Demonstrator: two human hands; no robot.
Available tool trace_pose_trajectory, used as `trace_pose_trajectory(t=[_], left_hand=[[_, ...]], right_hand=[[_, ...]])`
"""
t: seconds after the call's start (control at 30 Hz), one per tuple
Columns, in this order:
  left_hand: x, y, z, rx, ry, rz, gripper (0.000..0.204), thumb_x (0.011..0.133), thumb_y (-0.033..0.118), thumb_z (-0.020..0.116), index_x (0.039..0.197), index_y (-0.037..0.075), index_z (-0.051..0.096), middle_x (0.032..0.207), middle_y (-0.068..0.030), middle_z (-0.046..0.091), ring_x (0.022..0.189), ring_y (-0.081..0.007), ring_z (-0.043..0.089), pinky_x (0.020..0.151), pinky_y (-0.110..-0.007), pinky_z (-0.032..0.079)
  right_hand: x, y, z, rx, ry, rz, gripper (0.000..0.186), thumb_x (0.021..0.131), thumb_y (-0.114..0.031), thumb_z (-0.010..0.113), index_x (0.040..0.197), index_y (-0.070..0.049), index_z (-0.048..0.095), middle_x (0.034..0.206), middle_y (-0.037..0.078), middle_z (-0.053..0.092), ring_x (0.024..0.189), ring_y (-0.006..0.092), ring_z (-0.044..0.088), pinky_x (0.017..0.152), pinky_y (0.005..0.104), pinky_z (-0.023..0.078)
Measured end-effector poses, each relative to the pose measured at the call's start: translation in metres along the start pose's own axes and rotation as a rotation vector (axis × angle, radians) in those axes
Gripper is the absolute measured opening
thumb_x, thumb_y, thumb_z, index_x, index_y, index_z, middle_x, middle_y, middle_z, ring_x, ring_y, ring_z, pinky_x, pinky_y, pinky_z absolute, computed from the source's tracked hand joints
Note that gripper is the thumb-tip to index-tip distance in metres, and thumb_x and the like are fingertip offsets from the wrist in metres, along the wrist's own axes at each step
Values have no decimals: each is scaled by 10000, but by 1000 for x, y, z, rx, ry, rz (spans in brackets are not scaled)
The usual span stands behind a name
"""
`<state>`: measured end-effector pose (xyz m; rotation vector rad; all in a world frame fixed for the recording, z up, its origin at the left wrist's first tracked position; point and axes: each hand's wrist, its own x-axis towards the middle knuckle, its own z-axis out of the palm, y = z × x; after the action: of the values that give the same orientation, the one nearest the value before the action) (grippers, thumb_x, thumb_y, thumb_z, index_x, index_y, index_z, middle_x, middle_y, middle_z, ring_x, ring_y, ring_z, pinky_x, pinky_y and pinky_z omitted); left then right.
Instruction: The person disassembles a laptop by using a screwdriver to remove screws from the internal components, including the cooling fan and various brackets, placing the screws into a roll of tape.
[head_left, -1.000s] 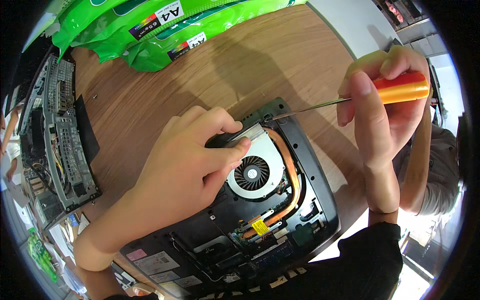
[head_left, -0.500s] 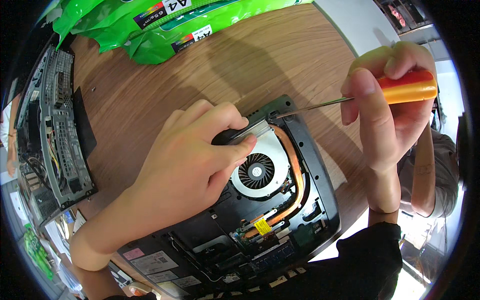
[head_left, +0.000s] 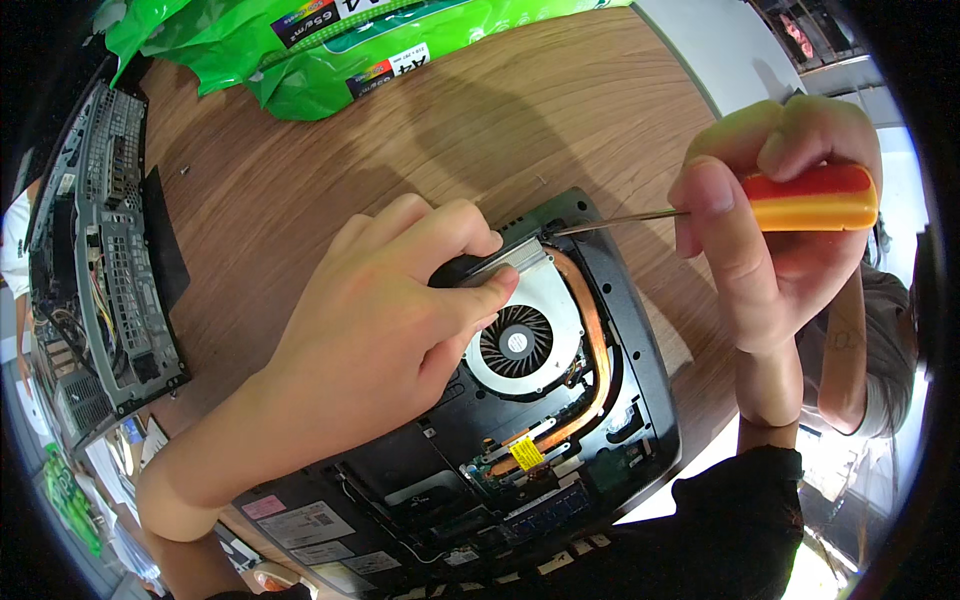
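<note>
An upside-down black laptop [head_left: 640,350] lies with part of its underside opened up. Inside show a round cooling fan [head_left: 518,345], a bent copper heat pipe [head_left: 600,360] and metal heatsink fins [head_left: 515,258]. My left hand [head_left: 390,310] is closed on the laptop's far edge, its thumb on the fins and its fingers over the outer side. A screwdriver with a red and yellow handle [head_left: 815,198] is gripped in my right hand [head_left: 760,230]. Its shaft slants down to the left, with the tip at the laptop's corner beside the fins.
Green plastic paper packs [head_left: 310,85] lie at the far side of the wooden table [head_left: 560,130]. On the left stands an opened metal computer chassis [head_left: 115,260], with a small screw [head_left: 185,170] near it. Another person's arm [head_left: 845,350] shows at the right.
My right hand has tilted the screwdriver slightly, so its handle sits lower and the shaft lies flatter. The tip stays at the same corner. My left hand keeps its hold.
</note>
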<state>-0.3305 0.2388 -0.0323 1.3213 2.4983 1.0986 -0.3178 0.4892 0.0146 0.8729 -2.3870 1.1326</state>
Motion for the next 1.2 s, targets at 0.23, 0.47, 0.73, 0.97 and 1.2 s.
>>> trace_pose_trajectory(t=[0.23, 0.47, 0.73, 0.97, 1.2], left_hand=[[-2, -1, 2, 9, 23, 2, 210, 758, 49, 733, 961, 101, 726, 1013, -121, 612, 870, -298, 579, 737, -374, 456], [1, -1, 2, 8, 32, 30, 171, 764, 50, 722, 932, 86, 723, 984, -107, 630, 876, -286, 601, 755, -368, 470], [37, 9, -16, -455, 203, -113, 207, 753, 142, 761, 868, -2, 667, 858, -84, 668, 785, -202, 658, 695, -314, 503], [60, 22, -8, -339, 233, -50, 234, 714, 180, 797, 813, 3, 681, 707, -81, 662, 625, -163, 629, 603, -295, 506], [56, 24, -12, -313, 204, -74, 233, 773, 216, 774, 875, 10, 738, 660, -144, 663, 581, -148, 621, 597, -291, 484]], right_hand=[[7, -19, 2, -111, -12, 58, 412, 762, -102, 801, 947, -69, 434, 733, 99, 618, 513, 110, 585, 473, 200, 460], [17, -33, 18, 82, 104, 343, 441, 675, -8, 838, 862, -53, 442, 732, 80, 607, 482, 60, 545, 410, 157, 386], [26, -27, 34, 50, 228, 270, 361, 704, -88, 855, 877, -55, 540, 623, -41, 493, 509, 15, 499, 425, 170, 368], [27, -30, 25, -288, 288, -8, 412, 677, -240, 881, 731, -24, 535, 698, -18, 544, 636, 69, 507, 548, 211, 381], [23, -61, -10, 207, 160, 116, 211, 861, -162, 711, 999, -13, 654, 997, 66, 663, 893, 147, 652, 709, 235, 501]])
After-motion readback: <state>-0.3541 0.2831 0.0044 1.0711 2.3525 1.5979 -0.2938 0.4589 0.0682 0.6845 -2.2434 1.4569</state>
